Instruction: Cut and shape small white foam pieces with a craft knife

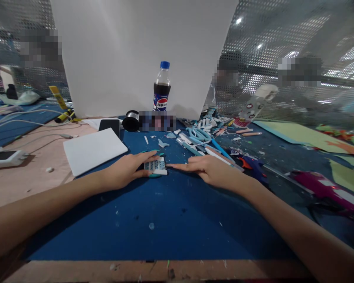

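My left hand (122, 169) grips a small flat white piece with a blue dotted pattern (155, 166) between thumb and fingers, against the blue mat (153, 212). Its long green nails lie along the piece's upper and lower edges. From the other side comes my right hand (214, 169), its index finger stretched out to the piece's right edge. The other fingers of that hand are curled under, and I see nothing held in them. Whether the fingertip presses on the piece or only rests beside it is too small to tell.
A cola bottle (162, 90) stands before a white board (115, 55). White card (96, 151) lies at left, near a wire spool (131, 120). Pale offcuts (199, 135) are heaped behind my right hand. Glue guns, one blue (255, 167), one magenta (327, 190), lie at right.
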The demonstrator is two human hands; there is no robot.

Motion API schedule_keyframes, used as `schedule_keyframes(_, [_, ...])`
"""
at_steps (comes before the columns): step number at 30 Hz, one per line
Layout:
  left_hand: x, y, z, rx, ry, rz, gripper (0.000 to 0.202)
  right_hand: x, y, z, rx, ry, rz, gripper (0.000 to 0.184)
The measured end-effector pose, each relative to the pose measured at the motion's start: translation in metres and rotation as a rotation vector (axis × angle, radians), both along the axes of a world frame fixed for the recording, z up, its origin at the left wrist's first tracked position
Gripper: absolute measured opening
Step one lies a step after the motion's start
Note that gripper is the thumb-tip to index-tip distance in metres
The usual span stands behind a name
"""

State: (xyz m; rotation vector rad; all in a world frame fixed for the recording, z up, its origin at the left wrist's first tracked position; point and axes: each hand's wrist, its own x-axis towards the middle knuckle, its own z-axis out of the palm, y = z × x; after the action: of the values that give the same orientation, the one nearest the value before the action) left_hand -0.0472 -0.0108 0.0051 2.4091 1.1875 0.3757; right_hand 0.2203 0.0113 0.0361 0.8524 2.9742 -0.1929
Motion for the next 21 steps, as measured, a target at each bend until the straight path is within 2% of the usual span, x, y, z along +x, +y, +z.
schedule_keyframes(6, [0.0000, -0.0002, 0.0000, 0.013, 0.004, 0.002, 0.057, 0.0008, 0.0012, -0.0047, 0.004, -0.001, 0.005, 0.061])
schedule_keyframes(15, [-0.0001, 0.0001, 0.0002, -0.009, -0.002, 0.009, 0.058, 0.0006, -0.0011, -0.0015, 0.056, -0.042, -0.026, 0.065])
schedule_keyframes(21, [0.0006, -0.0003, 0.0010, -0.014, 0.008, 0.019, 0.057, 0.0004, 0.0002, -0.0011, 0.026, -0.024, -0.011, 0.063])
